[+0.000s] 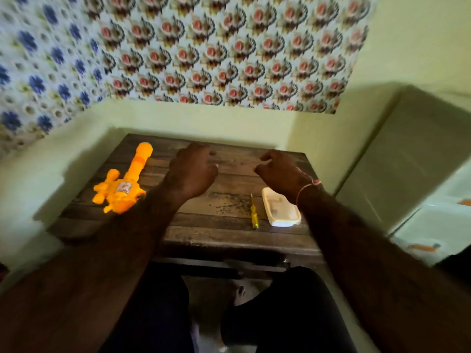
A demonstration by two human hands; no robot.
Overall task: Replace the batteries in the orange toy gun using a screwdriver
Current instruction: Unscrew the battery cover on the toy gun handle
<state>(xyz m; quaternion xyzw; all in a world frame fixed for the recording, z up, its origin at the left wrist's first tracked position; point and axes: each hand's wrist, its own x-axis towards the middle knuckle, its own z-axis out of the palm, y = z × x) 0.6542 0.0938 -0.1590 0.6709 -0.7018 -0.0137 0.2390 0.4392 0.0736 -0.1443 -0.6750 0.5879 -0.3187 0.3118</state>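
Head view: both hands hover over the wooden tabletop point(224, 225), fingers loosely curled, each grip holding nothing. Left hand point(192, 171) and right hand point(281, 174) stay apart. Orange toy gun point(123, 183) lies far left; yellow screwdriver point(254, 212) lies just beside a white case point(280, 211) (lid closed).

Both arms reach forward, side by side. The left hand point(191, 171) is held out with its back up, fingers point(204, 151) loosely curled, holding nothing. The right hand point(281, 171) is the same, with a thin band on its wrist.
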